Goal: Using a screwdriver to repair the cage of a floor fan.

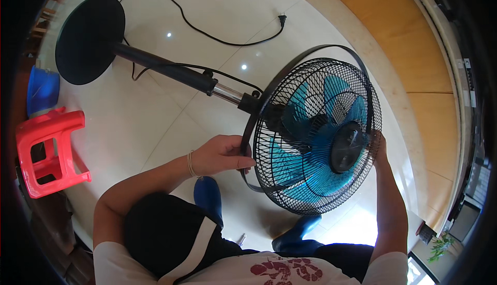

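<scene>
A pedestal fan is tilted over the floor. Its round black base [85, 39] is at the upper left, and a black pole [160, 68] runs from it toward the fan head. Teal blades [334, 86] show through the black wire guard [305, 199], which has a dark round hub [347, 148] at its front. A black hoop [251, 130] loops around the guard, standing away from it at the top. My left hand [223, 153] is closed on the hoop's left side, thumb over it. My right hand [381, 148] grips the guard's right edge; its fingers are partly hidden.
The fan's cord [194, 26] trails over the tiled floor to a plug [282, 19]. At the left are a red plastic stool [70, 130] and a blue bucket [43, 88]. A wooden cabinet [424, 62] lines the right side. My feet in blue footwear [208, 197] are below the fan.
</scene>
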Motion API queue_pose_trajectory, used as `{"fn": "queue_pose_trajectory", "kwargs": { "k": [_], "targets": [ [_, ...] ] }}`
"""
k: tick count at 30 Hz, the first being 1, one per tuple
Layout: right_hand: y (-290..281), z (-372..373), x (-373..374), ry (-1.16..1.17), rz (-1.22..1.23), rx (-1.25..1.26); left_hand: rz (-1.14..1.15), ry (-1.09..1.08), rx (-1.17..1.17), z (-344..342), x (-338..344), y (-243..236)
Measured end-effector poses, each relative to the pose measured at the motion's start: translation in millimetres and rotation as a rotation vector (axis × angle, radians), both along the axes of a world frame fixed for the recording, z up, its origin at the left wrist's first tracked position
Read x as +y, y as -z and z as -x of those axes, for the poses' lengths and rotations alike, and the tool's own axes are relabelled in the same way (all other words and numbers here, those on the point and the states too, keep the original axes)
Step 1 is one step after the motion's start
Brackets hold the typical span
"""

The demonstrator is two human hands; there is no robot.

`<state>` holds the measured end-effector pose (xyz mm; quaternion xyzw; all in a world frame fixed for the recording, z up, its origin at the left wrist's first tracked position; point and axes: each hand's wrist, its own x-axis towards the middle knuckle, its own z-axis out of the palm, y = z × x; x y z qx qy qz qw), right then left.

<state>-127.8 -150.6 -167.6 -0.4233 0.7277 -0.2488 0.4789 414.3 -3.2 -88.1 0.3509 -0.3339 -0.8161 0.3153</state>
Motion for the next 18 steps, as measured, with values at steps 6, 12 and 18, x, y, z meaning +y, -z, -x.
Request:
{"fn": "queue_pose_trajectory", "kwargs": {
  "k": [6, 12, 18],
  "targets": [
    [-38.6, -20.5, 19.8, -0.053, -0.048, -0.012, -0.071, 0.026, 0.001, 5.2, 1.8, -1.0],
    [-53.4, -29.5, 33.5, -0.028, -0.076, 0.010, -0.096, 0.019, 0.014, 12.3, 2.9, -3.0],
    [-48.8, -15.5, 40.8, -0.024, -0.152, -0.231, -0.137, 0.058, -0.131, 17.8, -4.0, -13.6]
  ]
}}
